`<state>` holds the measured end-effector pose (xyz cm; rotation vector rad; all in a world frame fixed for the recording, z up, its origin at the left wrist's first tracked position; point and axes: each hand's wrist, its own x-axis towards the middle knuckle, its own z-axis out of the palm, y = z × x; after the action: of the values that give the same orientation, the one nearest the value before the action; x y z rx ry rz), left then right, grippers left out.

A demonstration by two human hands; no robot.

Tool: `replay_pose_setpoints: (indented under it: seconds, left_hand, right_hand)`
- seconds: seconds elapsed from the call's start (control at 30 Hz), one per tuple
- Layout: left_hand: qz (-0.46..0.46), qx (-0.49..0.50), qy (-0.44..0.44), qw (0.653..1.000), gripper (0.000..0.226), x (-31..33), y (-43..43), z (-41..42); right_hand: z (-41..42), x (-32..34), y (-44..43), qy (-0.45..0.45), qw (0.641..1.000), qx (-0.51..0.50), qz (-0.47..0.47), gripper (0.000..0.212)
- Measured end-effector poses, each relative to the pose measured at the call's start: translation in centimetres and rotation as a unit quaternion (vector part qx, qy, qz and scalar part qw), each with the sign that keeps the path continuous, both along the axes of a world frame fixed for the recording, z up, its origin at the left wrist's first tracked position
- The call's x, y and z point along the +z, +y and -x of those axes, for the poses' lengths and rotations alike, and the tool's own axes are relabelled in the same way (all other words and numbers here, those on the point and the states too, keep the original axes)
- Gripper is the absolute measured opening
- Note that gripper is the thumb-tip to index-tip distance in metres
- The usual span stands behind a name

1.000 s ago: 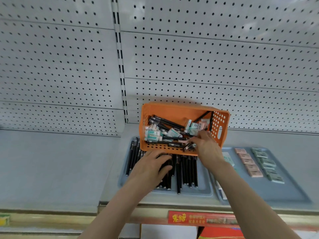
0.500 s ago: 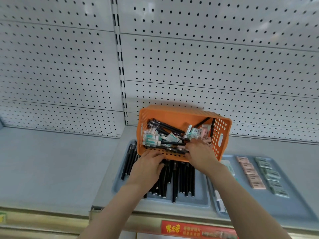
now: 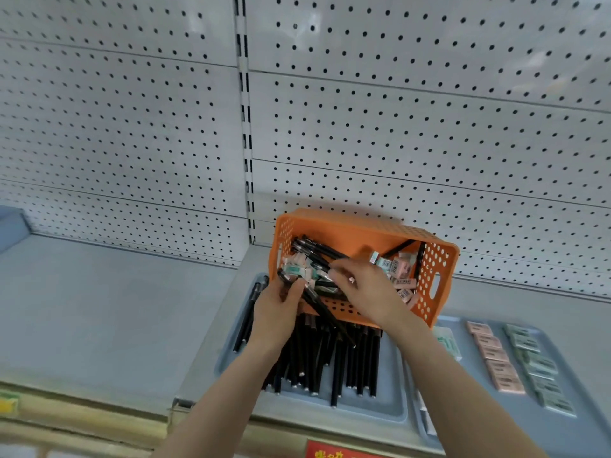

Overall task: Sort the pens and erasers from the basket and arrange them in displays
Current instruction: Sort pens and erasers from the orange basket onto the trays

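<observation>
Left hand (image 3: 281, 314) at the near-left corner of the basket (image 3: 363, 231), thumb up, grip clenched on a black pen (image 3: 330, 320) slanting out over the basket's front wall. Right hand (image 3: 367, 292) reaches over that wall, fingers curled among loose pens (image 3: 317, 247) and erasers (image 3: 396, 269); can't tell what its grip has. Pen tray (image 3: 390, 403) sits just in front of the basket, eraser tray (image 3: 469, 408) to the front-right.
</observation>
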<state>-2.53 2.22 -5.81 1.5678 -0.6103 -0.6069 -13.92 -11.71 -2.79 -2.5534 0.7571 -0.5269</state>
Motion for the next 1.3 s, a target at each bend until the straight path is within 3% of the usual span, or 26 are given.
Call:
replay_pose_setpoints:
  seconds: [0.2,0.47,0.6,0.7,0.83,0.9,1.0,1.1,1.3]
  left_hand:
    - [-0.009,0.013,-0.016,1.000,0.012,0.1,1.3,-0.2]
    - [-0.028,0.022,-0.037,0.999,0.010,0.1,2.0,-0.4]
    - [-0.018,0.031,-0.025,0.999,0.010,0.0,2.0,-0.5]
    - [0.021,0.028,0.046,0.998,0.018,0.4,1.9,-0.5]
    - [0.065,0.022,0.095,0.993,0.026,1.0,2.2,-0.9]
    - [0.077,0.007,0.092,0.993,0.025,1.2,2.5,-1.0]
    - [0.092,-0.017,0.091,0.991,0.016,1.5,2.9,-0.9]
    - [0.067,-0.063,0.060,0.994,0.018,1.7,3.6,-0.7]
    - [0.017,-0.120,0.021,0.992,0.019,2.7,4.3,0.6]
  right_hand:
    - [-4.4,-0.7,-1.8,0.153,0.975,-0.078,0.143,0.062]
    - [-6.7,-0.3,-1.6,0.196,0.968,-0.104,0.118,0.048]
    - [-6.5,-0.5,-1.3,0.125,0.985,-0.070,0.096,0.038]
    - [-6.1,0.0,-1.2,0.035,0.990,-0.058,0.121,0.022]
    - [-4.9,1.3,-0.4,-0.081,0.983,-0.015,0.166,0.024]
    - [-3.9,2.1,0.8,-0.139,0.983,0.003,0.121,0.022]
    - [-2.1,2.8,2.4,-0.152,0.988,0.032,0.011,0.025]
    - [0.5,2.6,3.1,-0.078,0.992,0.011,-0.097,0.028]
    - [6.6,3.2,3.9,0.021,0.972,-0.108,-0.207,0.035]
